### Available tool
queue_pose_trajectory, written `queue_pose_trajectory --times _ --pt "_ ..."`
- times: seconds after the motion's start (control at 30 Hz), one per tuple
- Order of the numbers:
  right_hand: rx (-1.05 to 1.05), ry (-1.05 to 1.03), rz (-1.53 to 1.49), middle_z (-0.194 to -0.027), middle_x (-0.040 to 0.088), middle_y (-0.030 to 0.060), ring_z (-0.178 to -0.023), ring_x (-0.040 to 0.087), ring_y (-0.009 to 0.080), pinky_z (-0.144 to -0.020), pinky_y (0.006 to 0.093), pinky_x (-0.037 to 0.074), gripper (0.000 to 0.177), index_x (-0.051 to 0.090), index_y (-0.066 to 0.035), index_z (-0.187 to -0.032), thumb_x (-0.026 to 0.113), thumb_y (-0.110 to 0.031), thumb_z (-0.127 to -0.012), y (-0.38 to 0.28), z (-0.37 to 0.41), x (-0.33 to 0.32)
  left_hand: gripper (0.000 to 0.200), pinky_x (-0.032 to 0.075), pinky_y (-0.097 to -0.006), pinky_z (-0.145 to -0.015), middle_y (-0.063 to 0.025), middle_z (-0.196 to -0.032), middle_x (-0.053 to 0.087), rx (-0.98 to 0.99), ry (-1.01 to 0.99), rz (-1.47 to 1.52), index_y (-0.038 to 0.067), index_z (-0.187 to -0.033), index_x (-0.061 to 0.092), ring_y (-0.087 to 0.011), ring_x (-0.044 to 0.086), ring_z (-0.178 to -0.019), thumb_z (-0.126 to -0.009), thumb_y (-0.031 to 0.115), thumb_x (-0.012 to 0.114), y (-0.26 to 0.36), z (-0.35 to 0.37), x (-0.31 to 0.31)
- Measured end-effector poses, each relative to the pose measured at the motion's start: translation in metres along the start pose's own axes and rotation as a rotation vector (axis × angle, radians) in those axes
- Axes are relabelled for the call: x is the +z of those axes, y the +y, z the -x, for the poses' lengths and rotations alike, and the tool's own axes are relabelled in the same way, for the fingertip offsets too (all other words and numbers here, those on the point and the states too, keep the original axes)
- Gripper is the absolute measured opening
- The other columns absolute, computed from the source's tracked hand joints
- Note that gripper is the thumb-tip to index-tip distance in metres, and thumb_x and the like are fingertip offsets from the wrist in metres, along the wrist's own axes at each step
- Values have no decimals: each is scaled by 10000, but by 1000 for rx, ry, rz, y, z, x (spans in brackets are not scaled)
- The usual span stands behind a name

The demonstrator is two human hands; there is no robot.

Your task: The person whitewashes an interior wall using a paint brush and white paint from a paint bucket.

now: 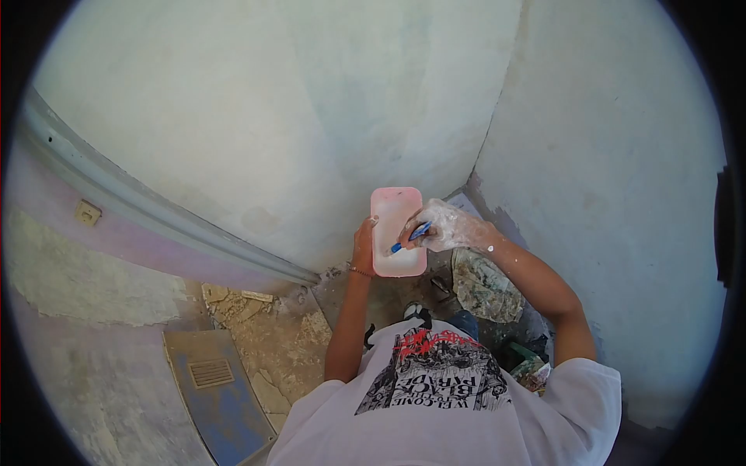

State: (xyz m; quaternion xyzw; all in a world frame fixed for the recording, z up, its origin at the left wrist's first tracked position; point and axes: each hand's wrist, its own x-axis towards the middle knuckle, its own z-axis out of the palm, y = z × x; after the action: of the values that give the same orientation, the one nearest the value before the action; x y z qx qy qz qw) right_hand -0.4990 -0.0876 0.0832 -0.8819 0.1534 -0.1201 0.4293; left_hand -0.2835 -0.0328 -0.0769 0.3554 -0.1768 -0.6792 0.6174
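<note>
My left hand [364, 247] is closed on the left edge of a shallow pink plastic tub [399, 193]. Whitish material covers the inside of the tub. Over the tub's right half is my right hand [440, 227], smeared with white and closed around a small blue tool [420, 231]. One end of the tool points down into the tub. My fingers cover much of it, so its exact kind cannot be made out.
Pale walls meet at a corner ahead. A dirty, whitish sack [487, 286] lies on the floor to the right. At the left are a door frame [167, 212], broken rubble [237, 303] and a blue-brown panel with a vent [221, 396].
</note>
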Motion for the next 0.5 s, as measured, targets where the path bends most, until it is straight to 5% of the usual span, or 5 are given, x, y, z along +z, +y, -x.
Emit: queue_pose_trajectory --times 0.17,0.3,0.43,0.5 --pt "2 -120 190 -928 767 111 -826 728 247 -739 360 580 179 770 -34 -970 723 -2 -800 0 0 3 416 587 -357 -845 -121 -1095 687 30 -20 -129 -26 -1260 601 -200 699 -966 -1004 292 520 -3 -5 -4" --pt "70 46 171 -942 766 105 -832 727 261 -751 345 579 204 769 -46 -985 710 -3 -795 5 -11 -6 417 586 -371 -862 -132 -1117 684 80 -22 -90 -38 -1265 592 -208 691 -1000 -1010 280 505 -7 0 10" --pt "-96 104 127 -858 749 144 -775 719 283 -726 383 565 236 770 -28 -952 661 25 -750 20 -8 19 430 585 -387 -891 -146 -1138 680 168 -12 -106 -35 -1280 579 -228 692 -1023 -1004 289 512 -13 -9 3" --pt "-153 3 106 -846 749 143 -772 723 283 -729 377 568 246 776 -39 -947 662 32 -741 15 2 24 449 586 -391 -906 -155 -1148 678 54 28 40 -31 -1291 569 -243 701 -1022 -996 304 523 -2 3 10"
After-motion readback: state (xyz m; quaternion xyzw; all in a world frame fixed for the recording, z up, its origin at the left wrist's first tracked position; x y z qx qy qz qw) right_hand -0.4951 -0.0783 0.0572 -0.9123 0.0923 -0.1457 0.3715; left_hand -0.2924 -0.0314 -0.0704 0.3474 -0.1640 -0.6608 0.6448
